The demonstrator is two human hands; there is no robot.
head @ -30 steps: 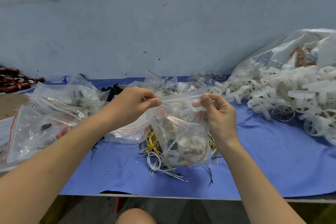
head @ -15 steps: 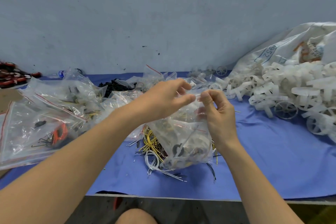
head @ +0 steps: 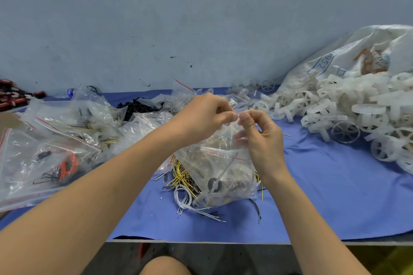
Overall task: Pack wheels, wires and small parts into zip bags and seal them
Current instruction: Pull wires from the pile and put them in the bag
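At the near edge of the worktop (head: 312, 207), loose white, black and yellow wires (head: 190, 187) are lying on its blue cover, and a filled clear zip bag (head: 225, 176) is standing on top of them, its base touching the pile. Just above it, the left hand (head: 205, 116) and the right hand (head: 261, 134) are both pinching the bag's top edge, thumbs almost meeting at the middle of the zip strip. To seal well, I judge the thumbs should be pressing the two tracks together while sliding outward to each corner, keeping wire ends clear of the strip. To the left, packed bags (head: 51, 140) with red zip lines are piling up; farther right, white plastic wheels (head: 348, 116) are spilling from a woven sack (head: 348, 56) printed with "952"; its other marks are unreadable.
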